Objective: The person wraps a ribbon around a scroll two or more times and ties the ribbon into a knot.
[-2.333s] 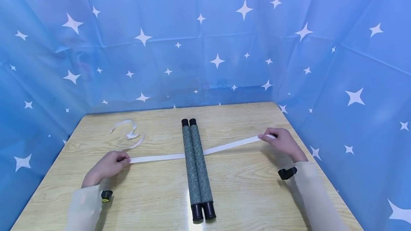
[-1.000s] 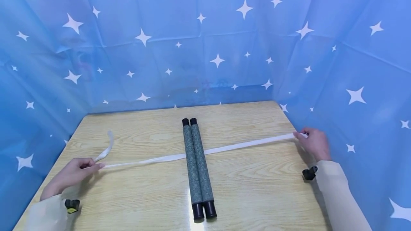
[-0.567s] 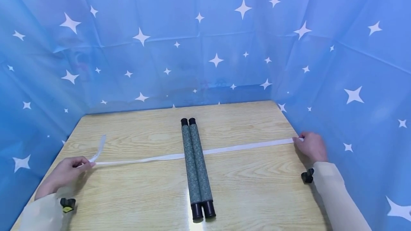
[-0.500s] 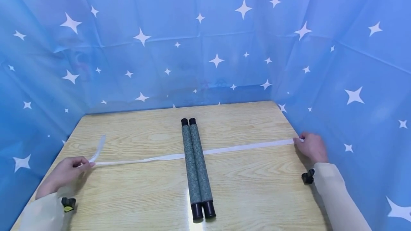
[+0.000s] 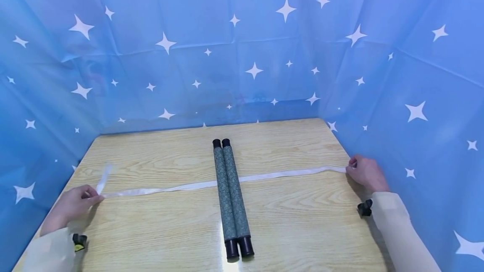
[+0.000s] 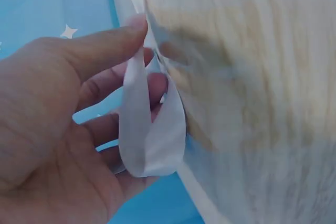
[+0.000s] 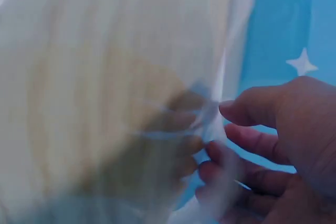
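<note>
A green patterned scroll (image 5: 230,194), two rolls side by side with black end knobs, lies lengthwise on the wooden table. A white ribbon (image 5: 281,175) passes beneath it and runs out to both sides. At the ribbon's left part, my left hand (image 5: 73,205) pinches it between thumb and fingers, its loose tail (image 5: 103,178) sticking up behind. The left wrist view has the ribbon drooping in a loop (image 6: 135,129) below the thumb. My right hand (image 5: 366,174) holds the other end near the table's right edge. There the right wrist view is blurred, with the thumb (image 7: 249,109) against the ribbon.
The wooden table (image 5: 181,230) reaches back to a blue curtain (image 5: 211,16) with white stars, which also hangs along the left and right sides. A small black device (image 5: 364,207) is worn at the right wrist, and a similar one (image 5: 79,241) at the left.
Both hands have moved outward, drawing the ribbon out to each side. The curled tail at the left has shortened. Lately the left hand slid slightly further left and the ribbon went slacker at the right.
</note>
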The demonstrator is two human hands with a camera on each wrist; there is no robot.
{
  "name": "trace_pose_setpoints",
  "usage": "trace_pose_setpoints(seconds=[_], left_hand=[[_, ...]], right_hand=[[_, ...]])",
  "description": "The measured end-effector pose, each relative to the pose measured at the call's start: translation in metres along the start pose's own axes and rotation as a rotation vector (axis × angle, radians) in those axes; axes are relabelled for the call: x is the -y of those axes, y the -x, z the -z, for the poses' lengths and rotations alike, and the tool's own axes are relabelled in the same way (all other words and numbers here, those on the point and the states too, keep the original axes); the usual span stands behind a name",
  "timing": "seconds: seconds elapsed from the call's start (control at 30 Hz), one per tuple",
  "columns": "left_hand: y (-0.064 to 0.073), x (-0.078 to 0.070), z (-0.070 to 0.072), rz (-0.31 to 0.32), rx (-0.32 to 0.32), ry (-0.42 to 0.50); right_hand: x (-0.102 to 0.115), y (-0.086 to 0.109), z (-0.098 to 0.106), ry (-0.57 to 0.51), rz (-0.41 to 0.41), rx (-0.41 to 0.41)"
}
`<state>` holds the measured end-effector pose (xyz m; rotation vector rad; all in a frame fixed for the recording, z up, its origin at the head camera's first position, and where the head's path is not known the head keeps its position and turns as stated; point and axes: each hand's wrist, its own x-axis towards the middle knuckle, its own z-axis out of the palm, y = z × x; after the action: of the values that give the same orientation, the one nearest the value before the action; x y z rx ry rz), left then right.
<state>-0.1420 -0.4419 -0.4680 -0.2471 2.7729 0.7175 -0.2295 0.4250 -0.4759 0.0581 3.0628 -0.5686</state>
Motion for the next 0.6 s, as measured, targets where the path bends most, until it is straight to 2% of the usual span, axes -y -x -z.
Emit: trace_pose_setpoints(seconds=[0.13, 0.23, 0.37, 0.47, 0.6], left_hand=[[0.001, -0.007, 0.001, -0.057, -0.048, -0.042], [0.002, -0.018, -0.001, -0.127, -0.116, -0.069], [0.003, -0.042, -0.01, -0.172, -0.166, -0.038], [0.004, -0.063, -0.019, -0.18, -0.165, 0.001], [0.004, -0.09, -0.035, -0.214, -0.175, 0.008]], right_hand=[[0.01, 0.001, 0.005, -0.013, 0.026, 0.02], [0.022, 0.004, 0.008, -0.015, 0.033, 0.042], [0.047, 0.007, 0.009, -0.044, 0.058, 0.058], [0.067, 0.008, 0.007, -0.06, 0.103, 0.046], [0.092, 0.007, 0.001, -0.083, 0.151, 0.043]])
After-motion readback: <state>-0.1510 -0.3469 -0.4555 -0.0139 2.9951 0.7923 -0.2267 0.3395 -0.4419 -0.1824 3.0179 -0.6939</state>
